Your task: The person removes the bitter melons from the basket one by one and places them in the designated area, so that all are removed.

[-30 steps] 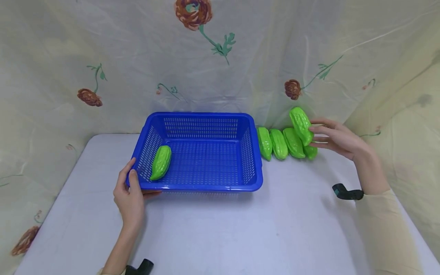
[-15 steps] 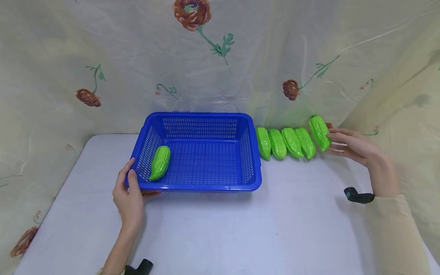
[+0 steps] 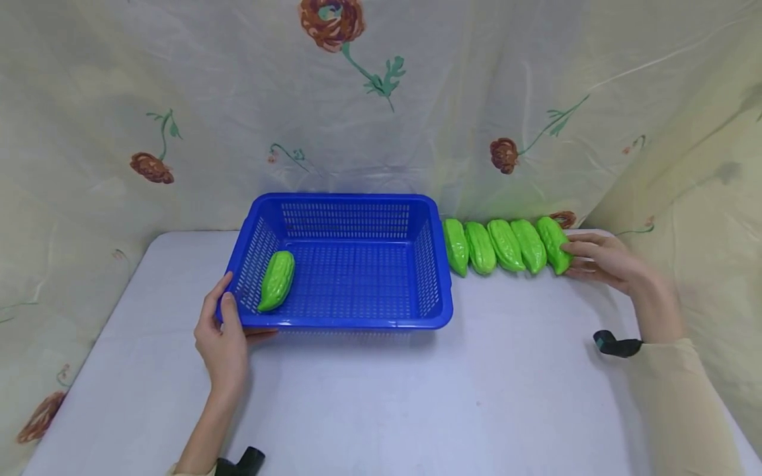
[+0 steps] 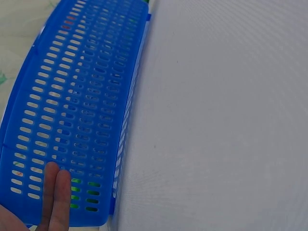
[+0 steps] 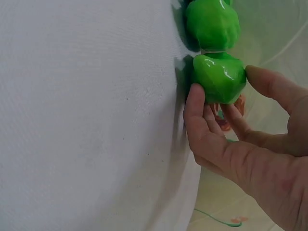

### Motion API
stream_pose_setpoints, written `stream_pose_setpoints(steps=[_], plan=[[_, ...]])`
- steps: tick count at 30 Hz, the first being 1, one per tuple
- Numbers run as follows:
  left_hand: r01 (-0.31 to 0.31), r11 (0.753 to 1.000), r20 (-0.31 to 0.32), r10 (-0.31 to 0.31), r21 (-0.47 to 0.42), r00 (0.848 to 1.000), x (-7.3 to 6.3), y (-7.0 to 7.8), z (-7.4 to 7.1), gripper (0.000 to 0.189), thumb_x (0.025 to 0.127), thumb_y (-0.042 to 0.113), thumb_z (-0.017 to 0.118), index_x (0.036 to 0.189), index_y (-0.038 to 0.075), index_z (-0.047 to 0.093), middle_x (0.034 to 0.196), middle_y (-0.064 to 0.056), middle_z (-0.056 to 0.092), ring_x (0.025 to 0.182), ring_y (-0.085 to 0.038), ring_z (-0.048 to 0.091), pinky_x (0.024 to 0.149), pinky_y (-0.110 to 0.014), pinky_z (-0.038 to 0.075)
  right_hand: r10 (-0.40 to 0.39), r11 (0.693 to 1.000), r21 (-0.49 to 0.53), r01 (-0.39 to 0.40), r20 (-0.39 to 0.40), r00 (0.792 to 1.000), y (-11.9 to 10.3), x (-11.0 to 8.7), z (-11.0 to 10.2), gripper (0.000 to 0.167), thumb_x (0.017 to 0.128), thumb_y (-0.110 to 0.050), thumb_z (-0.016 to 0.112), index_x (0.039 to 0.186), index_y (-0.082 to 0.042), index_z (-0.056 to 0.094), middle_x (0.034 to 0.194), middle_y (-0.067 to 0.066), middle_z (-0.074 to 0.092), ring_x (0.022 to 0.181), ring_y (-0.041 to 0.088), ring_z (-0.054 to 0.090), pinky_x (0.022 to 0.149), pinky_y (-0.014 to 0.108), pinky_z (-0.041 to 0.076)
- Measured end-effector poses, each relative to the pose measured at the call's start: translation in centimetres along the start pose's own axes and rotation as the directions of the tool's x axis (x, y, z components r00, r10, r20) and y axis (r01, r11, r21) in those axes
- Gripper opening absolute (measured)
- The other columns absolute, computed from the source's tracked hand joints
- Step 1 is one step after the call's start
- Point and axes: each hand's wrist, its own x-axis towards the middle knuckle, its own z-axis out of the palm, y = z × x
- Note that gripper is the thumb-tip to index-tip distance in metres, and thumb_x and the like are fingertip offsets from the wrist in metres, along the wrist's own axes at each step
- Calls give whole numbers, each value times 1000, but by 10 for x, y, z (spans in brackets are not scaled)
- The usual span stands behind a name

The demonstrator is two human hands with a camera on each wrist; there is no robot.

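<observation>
In the head view my left hand (image 3: pixel 223 340) grips the front left corner of a blue plastic basket (image 3: pixel 357 324), thumb at the rim. Two of its fingers (image 4: pixel 61 197) lie along the slotted outer wall in the left wrist view. Inside the basket, at the left, lies one glossy green bitter melon (image 3: pixel 277 281). My right hand (image 3: pixel 607 261) holds another bitter melon (image 3: pixel 554 244) at the right end of a row, thumb on one side and fingers on the other. In the right wrist view this bitter melon (image 5: pixel 219 79) sits close beside its neighbour.
Several more bitter melons (image 3: pixel 505 244) lie side by side between the basket's right wall and my right hand. A white cloth covers the table (image 3: pixel 417 403). Behind it hangs a pale curtain (image 3: pixel 226 79) with printed flowers, close to the back of the basket and row.
My right hand has carried a bitter melon rightward past the others and lowered it to the row's right end. The left hand keeps its hold on the basket.
</observation>
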Motion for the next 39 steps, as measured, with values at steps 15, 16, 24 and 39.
stream_pose_setpoints(steps=[15,16,24,39], plan=[[-4,1000,0,4,-1,1000,0,-1,1,40,117,31,45,152,24,63,164,3,55,158,-19,45,134,-45,35,48,971,-234,-57,-44,998,-6,-5,10,69,115,-33,50,163,5,20,110,-22,58,102,-5,65,96,24,63],[-4,1000,0,4,-2,1000,0,-2,1,40,117,31,45,152,24,63,164,3,55,159,-20,45,134,-46,35,47,969,-239,-56,-46,998,-6,-5,10,71,115,-34,50,164,6,18,110,-21,57,102,-5,64,96,25,63],[28,997,20,-27,-67,999,-1,1,0,40,117,32,44,152,28,63,164,2,55,129,-13,67,89,-23,65,39,957,-285,-55,-63,997,0,-4,11,78,115,-37,51,165,11,15,112,-17,56,100,-5,64,93,22,63],[32,990,48,-26,-140,999,-1,0,-1,41,117,30,44,153,25,61,165,-5,53,100,0,75,60,-25,64,52,952,-298,-72,-73,996,-1,-3,13,79,113,-43,52,164,9,21,111,-22,56,100,-10,61,93,24,63]])
